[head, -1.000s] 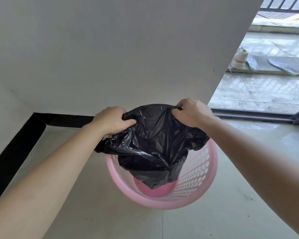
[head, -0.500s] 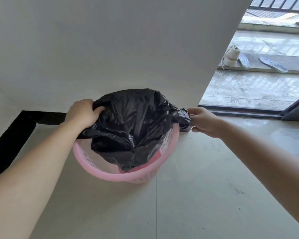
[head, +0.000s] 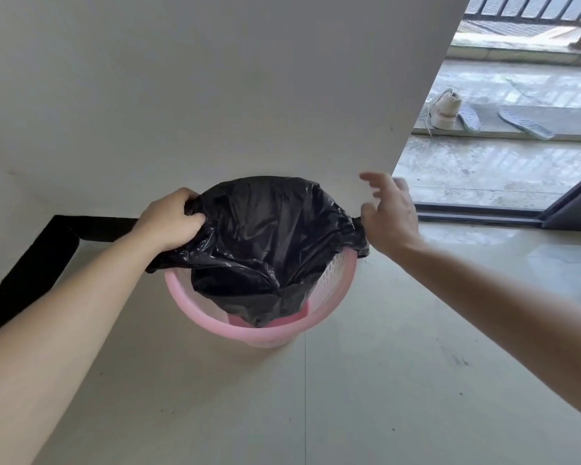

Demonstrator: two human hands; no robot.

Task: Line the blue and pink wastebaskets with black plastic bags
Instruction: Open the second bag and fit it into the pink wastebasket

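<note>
Indoors, my left hand (head: 168,223) gripped the rim of the black plastic bag (head: 265,243), fingers pinching it, while my right hand (head: 391,216) hung beside the bag's far edge, fingers spread and blurred. The bag sagged inside the pink wastebasket (head: 265,333), which stood on the floor (head: 366,397) against the wall (head: 215,78).

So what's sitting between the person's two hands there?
In the head view, the black bag spans between the left hand, which grips its edge, and the open right hand. The bag hangs into the pink wastebasket.
</note>
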